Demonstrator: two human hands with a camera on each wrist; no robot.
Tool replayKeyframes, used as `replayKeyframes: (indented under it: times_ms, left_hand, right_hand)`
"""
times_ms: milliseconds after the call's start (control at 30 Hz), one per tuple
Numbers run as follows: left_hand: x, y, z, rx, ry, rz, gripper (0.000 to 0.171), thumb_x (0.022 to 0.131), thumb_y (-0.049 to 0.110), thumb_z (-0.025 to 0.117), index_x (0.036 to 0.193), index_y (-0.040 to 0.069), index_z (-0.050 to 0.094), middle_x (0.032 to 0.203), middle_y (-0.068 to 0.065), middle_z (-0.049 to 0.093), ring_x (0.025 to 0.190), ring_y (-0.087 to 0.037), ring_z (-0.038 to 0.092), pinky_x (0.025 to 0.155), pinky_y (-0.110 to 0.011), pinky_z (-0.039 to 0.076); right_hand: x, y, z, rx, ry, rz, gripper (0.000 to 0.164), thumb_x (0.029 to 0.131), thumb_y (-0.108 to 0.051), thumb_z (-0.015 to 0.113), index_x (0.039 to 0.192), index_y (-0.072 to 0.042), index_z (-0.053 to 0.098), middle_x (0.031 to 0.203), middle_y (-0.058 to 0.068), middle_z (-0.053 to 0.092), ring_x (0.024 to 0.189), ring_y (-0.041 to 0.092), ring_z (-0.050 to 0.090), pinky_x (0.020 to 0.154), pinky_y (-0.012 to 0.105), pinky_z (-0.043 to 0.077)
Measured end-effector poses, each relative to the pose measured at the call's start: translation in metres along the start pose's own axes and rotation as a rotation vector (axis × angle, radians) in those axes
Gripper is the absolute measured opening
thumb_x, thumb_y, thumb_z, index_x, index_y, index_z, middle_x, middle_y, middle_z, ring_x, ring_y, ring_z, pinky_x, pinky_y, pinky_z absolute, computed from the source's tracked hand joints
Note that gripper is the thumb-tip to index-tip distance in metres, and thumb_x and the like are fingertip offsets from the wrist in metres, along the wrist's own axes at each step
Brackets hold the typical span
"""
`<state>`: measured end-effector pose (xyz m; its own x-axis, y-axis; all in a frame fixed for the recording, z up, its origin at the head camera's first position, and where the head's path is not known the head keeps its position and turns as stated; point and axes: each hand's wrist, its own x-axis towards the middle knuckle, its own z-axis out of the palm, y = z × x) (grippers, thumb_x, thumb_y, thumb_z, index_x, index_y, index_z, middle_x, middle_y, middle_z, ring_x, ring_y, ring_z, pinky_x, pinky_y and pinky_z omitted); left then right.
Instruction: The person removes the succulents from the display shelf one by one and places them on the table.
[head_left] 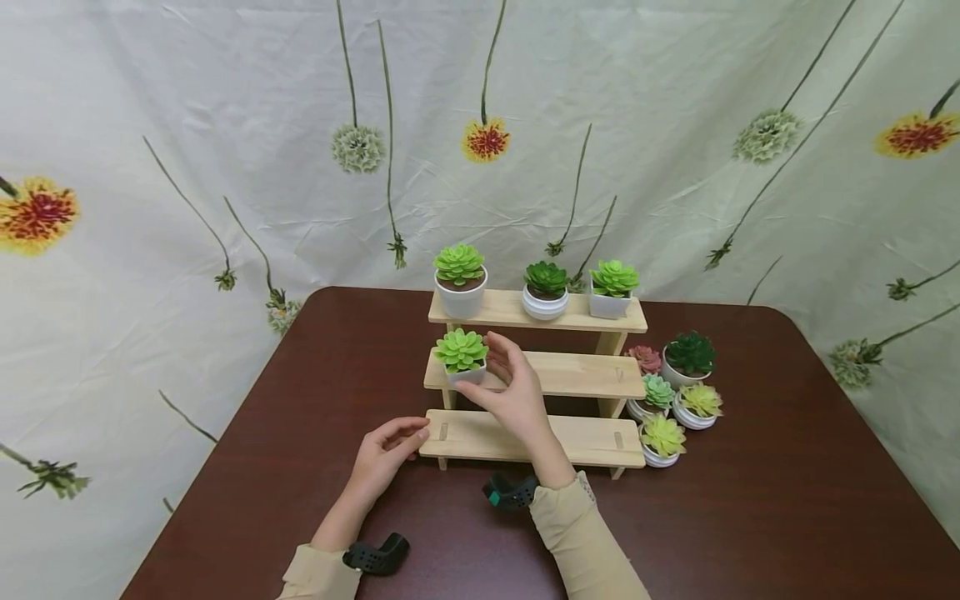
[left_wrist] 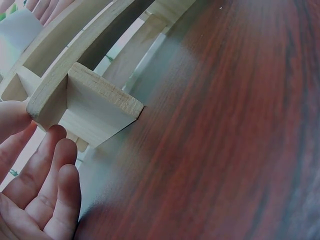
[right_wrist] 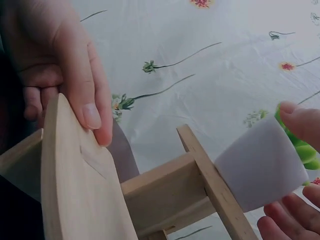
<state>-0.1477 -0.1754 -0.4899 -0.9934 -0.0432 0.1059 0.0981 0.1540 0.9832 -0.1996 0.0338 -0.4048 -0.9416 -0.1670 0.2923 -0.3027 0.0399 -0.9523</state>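
A light green succulent in a white square pot (head_left: 467,376) stands at the left end of the middle shelf of a wooden tiered plant stand (head_left: 577,375). My right hand (head_left: 517,392) holds this pot from its right side, thumb in front and fingers behind. In the right wrist view the thumb lies by the leaves and the fingertips are at the other side of the white pot (right_wrist: 265,165). My left hand (head_left: 386,458) grips the left end of the lowest shelf (left_wrist: 50,100), with its other fingers curled below the board.
The top shelf carries a round-potted light green succulent (head_left: 461,292), a dark green one (head_left: 546,304) and a square-potted one (head_left: 611,302). Several potted succulents (head_left: 693,404) cluster right of the stand on the dark wooden table (head_left: 772,500). A flower-print cloth (head_left: 637,92) hangs behind.
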Motion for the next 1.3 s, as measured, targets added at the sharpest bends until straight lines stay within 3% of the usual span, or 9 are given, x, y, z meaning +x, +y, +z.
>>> replayKeyframes:
  times_ms: [267, 467, 700, 1033, 1300]
  left_hand:
    - [-0.001, -0.001, 0.002, -0.006, 0.005, 0.014, 0.024, 0.086, 0.014, 0.069, 0.106, 0.0, 0.068, 0.091, -0.007, 0.067, 0.07, -0.012, 0.06, 0.063, -0.028, 0.052]
    - [0.0, 0.003, 0.002, -0.005, -0.004, -0.011, 0.024, 0.087, 0.011, 0.068, 0.108, -0.001, 0.067, 0.094, -0.012, 0.066, 0.07, -0.011, 0.059, 0.064, -0.027, 0.051]
    - [-0.006, 0.029, 0.004, 0.017, -0.017, -0.006, 0.022, 0.088, 0.004, 0.065, 0.107, -0.007, 0.065, 0.095, -0.018, 0.065, 0.069, -0.01, 0.058, 0.063, -0.028, 0.051]
    - [-0.007, 0.032, 0.005, 0.015, -0.018, -0.004, 0.022, 0.087, 0.003, 0.065, 0.107, -0.006, 0.066, 0.094, -0.017, 0.065, 0.069, -0.011, 0.059, 0.063, -0.027, 0.051]
    - [-0.007, 0.031, 0.004, 0.006, -0.013, -0.009, 0.022, 0.087, 0.002, 0.065, 0.106, -0.007, 0.065, 0.093, -0.017, 0.065, 0.068, -0.012, 0.059, 0.063, -0.027, 0.051]
  right_hand:
    - [0.002, 0.002, 0.01, -0.079, 0.032, -0.035, 0.084, 0.07, -0.01, 0.083, 0.14, 0.0, 0.038, 0.139, 0.016, 0.042, 0.125, 0.028, 0.044, 0.101, 0.036, 0.037]
    - [0.003, 0.003, 0.013, -0.157, 0.056, -0.045, 0.083, 0.07, -0.018, 0.084, 0.139, -0.003, 0.04, 0.138, 0.011, 0.045, 0.124, 0.023, 0.045, 0.1, 0.031, 0.038]
    - [0.004, 0.003, 0.016, -0.201, 0.093, -0.061, 0.082, 0.069, -0.02, 0.085, 0.137, -0.003, 0.042, 0.134, 0.013, 0.048, 0.119, 0.024, 0.049, 0.098, 0.031, 0.041]
    - [0.004, 0.004, 0.009, -0.067, 0.116, -0.017, 0.08, 0.069, -0.017, 0.085, 0.137, -0.006, 0.044, 0.133, 0.014, 0.048, 0.116, 0.027, 0.052, 0.093, 0.036, 0.045]
    - [0.003, -0.002, -0.004, -0.056, 0.148, 0.016, 0.079, 0.068, -0.017, 0.086, 0.136, -0.008, 0.046, 0.13, 0.01, 0.051, 0.117, 0.022, 0.051, 0.097, 0.032, 0.042]
